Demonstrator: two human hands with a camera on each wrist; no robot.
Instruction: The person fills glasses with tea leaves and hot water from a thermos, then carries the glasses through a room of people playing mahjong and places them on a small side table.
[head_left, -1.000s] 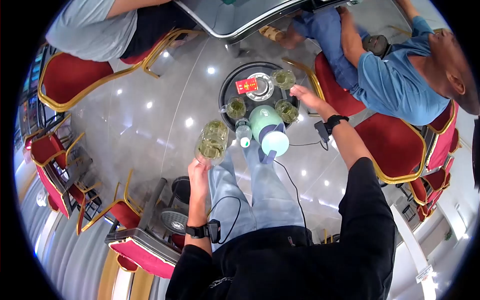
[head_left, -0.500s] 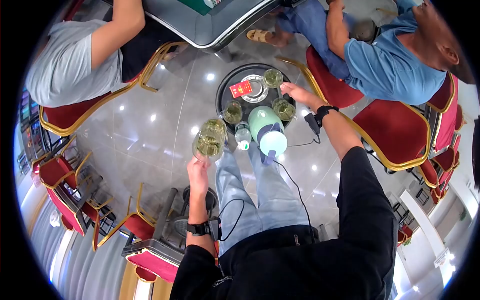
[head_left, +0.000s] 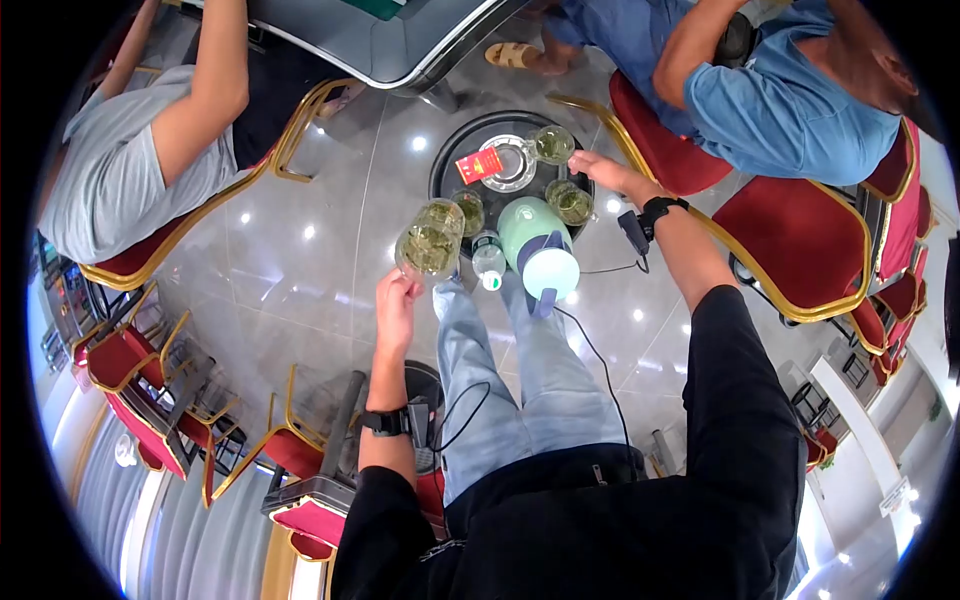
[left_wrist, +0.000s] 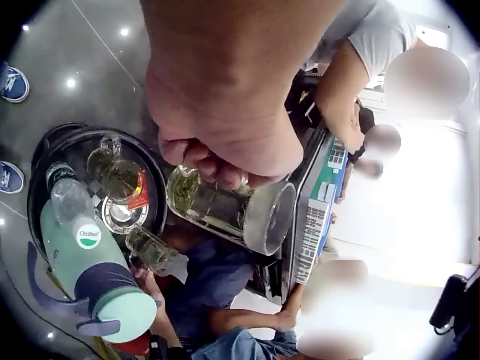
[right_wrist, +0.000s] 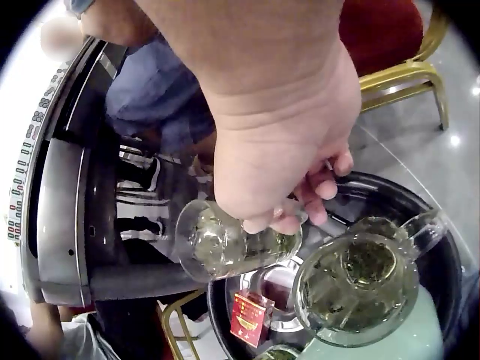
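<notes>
My left hand (head_left: 396, 312) holds a clear glass mug (head_left: 430, 240) of pale tea with green leaves, just off the tray's near left side. In the left wrist view the curled fingers (left_wrist: 214, 166) lie against this mug, its handle hidden behind them. Over the far right of the round black tray (head_left: 440, 180), my right hand (head_left: 605, 172) grips a second glass mug (head_left: 553, 145) at its handle side; the right wrist view shows this mug (right_wrist: 232, 244) tilted in that view. Two more tea mugs stand on the tray, one at the right (head_left: 569, 203) and one at the left (head_left: 468, 210).
The tray also bears an ashtray (head_left: 513, 163), a red packet (head_left: 478, 165), a water bottle (head_left: 488, 258) and a green thermos jug (head_left: 535, 240). A dark-edged table (head_left: 400, 50) stands ahead. People sit on red chairs (head_left: 790, 240) at left and right.
My left hand has carried its mug forward, closer to the tray, where it overlaps the left mug in view. My right hand keeps its grip with little movement. The head view has shifted slightly.
</notes>
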